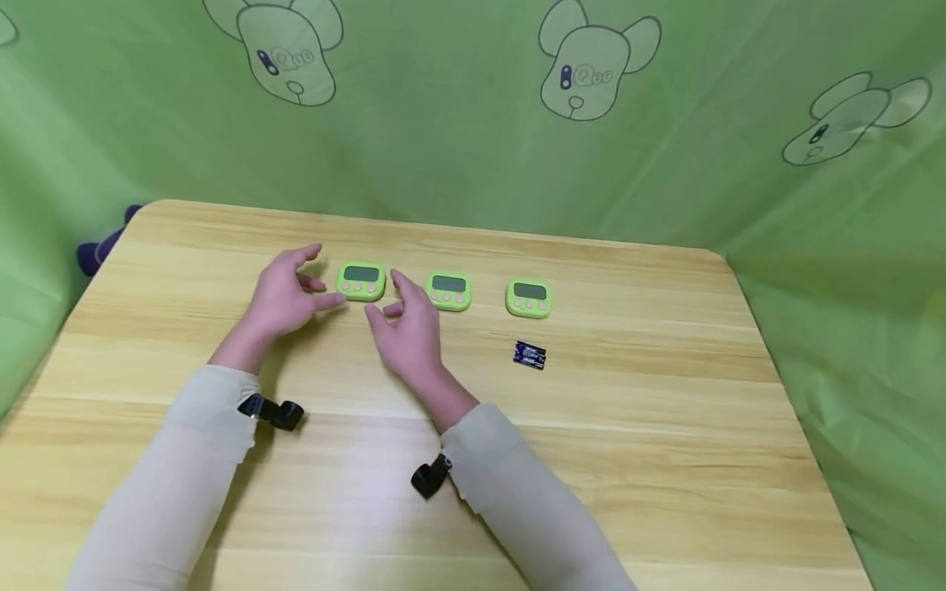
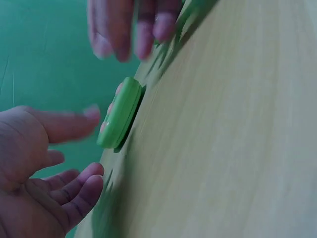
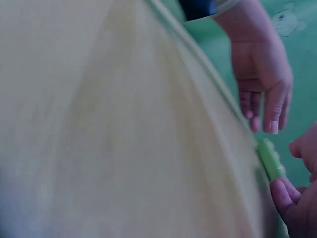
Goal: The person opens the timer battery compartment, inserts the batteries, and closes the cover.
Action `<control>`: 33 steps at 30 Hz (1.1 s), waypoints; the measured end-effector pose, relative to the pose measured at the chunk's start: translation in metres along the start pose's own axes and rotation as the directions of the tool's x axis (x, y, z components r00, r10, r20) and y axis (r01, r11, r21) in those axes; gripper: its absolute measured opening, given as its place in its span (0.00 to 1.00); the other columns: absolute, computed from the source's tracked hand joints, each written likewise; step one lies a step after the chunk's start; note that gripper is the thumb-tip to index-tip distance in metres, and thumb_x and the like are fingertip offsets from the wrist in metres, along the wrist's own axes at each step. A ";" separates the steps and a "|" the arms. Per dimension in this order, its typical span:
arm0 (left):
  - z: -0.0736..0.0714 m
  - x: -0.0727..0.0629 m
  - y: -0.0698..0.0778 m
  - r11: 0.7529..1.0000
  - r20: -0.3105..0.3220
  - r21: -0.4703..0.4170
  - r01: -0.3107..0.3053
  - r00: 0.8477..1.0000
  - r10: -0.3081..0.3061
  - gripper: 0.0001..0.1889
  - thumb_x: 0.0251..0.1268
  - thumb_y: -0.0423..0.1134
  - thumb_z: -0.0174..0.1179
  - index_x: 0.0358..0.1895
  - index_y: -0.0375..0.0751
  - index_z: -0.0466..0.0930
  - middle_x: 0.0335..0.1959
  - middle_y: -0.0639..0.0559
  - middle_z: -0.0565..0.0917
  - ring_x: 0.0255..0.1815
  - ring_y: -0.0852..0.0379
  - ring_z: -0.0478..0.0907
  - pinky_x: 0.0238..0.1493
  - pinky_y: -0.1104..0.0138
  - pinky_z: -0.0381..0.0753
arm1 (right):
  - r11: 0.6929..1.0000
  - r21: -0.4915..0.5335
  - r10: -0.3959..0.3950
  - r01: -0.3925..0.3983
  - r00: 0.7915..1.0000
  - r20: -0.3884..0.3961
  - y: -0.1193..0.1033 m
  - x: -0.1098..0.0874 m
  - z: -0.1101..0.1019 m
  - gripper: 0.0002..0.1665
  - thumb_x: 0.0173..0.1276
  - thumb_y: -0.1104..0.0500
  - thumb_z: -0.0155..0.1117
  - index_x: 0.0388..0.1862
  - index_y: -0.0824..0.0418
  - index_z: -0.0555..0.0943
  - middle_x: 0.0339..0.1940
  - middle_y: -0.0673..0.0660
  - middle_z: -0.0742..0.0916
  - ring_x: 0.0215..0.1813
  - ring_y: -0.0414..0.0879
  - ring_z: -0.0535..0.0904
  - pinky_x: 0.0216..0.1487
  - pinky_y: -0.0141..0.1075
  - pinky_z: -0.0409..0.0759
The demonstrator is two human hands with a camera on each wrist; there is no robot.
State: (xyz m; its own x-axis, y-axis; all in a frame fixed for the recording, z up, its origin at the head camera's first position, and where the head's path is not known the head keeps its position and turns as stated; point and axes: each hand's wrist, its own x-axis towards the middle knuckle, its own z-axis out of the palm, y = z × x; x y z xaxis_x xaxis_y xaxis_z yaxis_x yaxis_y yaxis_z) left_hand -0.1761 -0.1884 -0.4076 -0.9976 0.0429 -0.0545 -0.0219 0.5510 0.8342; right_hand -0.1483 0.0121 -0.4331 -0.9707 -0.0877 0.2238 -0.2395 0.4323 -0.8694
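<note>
The left hand point(image 1: 284, 294) is relaxed, its fingers parted around nothing. Right of these fingers, on the pale wood-grain worktop point(image 1: 650, 460), lies a light-green rounded timer point(image 1: 360, 283) with grey display and pink buttons, between both hands' fingers; contact cannot be told. The right hand point(image 1: 410, 332) also has loose, unoccupied fingers. Just right of them sits a second green timer point(image 1: 452, 289); farther right of them, a third green timer point(image 1: 528, 298) and a small dark-blue rectangular pack point(image 1: 530, 355).
</note>
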 end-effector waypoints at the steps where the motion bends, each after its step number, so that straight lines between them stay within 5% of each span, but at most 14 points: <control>1: 0.000 0.001 -0.001 1.000 0.012 -0.009 0.014 1.000 -0.014 0.49 0.54 0.31 0.75 0.78 0.36 0.56 0.73 0.38 0.64 0.52 0.44 0.77 0.48 0.57 0.83 | 1.000 -0.028 0.011 -0.011 1.000 0.018 0.002 0.001 0.003 0.38 0.66 0.59 0.72 0.73 0.64 0.69 0.62 0.62 0.79 0.43 0.46 0.82 0.36 0.26 0.82; 6: 0.000 0.006 -0.003 0.999 0.050 -0.014 0.046 0.998 -0.045 0.43 0.56 0.26 0.72 0.75 0.33 0.61 0.70 0.38 0.68 0.52 0.44 0.76 0.46 0.60 0.82 | 0.983 -0.182 0.038 -0.025 0.997 0.066 0.004 0.008 0.011 0.39 0.67 0.54 0.72 0.73 0.64 0.68 0.61 0.60 0.79 0.40 0.39 0.80 0.41 0.28 0.81; 13: 0.004 0.011 -0.006 0.999 0.071 0.014 0.040 0.997 -0.041 0.31 0.61 0.23 0.66 0.69 0.31 0.69 0.49 0.34 0.79 0.45 0.44 0.78 0.40 0.65 0.81 | 0.946 -0.322 0.055 -0.026 0.995 0.080 0.005 0.017 0.016 0.38 0.68 0.51 0.71 0.73 0.62 0.70 0.61 0.57 0.80 0.35 0.33 0.79 0.45 0.32 0.80; 18: 0.008 0.010 -0.003 1.000 0.083 0.013 0.022 0.996 -0.023 0.30 0.61 0.22 0.65 0.68 0.28 0.70 0.48 0.33 0.79 0.47 0.43 0.77 0.44 0.62 0.80 | 0.910 -0.414 0.037 -0.003 0.997 0.073 0.009 0.019 0.019 0.35 0.70 0.48 0.69 0.71 0.59 0.73 0.60 0.53 0.81 0.34 0.32 0.78 0.43 0.32 0.78; 26: 0.009 0.002 -0.002 0.997 0.077 -0.046 0.061 0.995 -0.058 0.32 0.58 0.24 0.69 0.68 0.29 0.70 0.52 0.33 0.80 0.50 0.44 0.79 0.45 0.68 0.82 | 0.942 -0.336 0.026 -0.021 1.000 0.012 0.009 0.015 0.018 0.31 0.67 0.50 0.72 0.67 0.57 0.78 0.42 0.46 0.83 0.36 0.34 0.76 0.37 0.28 0.76; 33: 0.015 -0.013 0.005 0.966 0.076 -0.211 0.152 0.987 -0.139 0.35 0.55 0.20 0.68 0.69 0.32 0.70 0.62 0.35 0.76 0.51 0.45 0.79 0.43 0.72 0.84 | 0.983 -0.183 -0.012 0.006 0.999 -0.035 0.010 0.004 0.011 0.31 0.62 0.58 0.77 0.64 0.58 0.80 0.46 0.49 0.83 0.38 0.31 0.79 0.40 0.25 0.79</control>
State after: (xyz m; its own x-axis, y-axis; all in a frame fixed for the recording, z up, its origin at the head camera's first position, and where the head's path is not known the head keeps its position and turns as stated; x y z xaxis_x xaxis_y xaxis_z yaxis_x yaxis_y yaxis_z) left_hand -0.1625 -0.1741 -0.4109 -0.9771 0.0292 -0.2110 -0.1863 0.3632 0.9129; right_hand -0.1547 0.0063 -0.4462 -0.9664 -0.0613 0.2497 -0.2370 0.5889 -0.7727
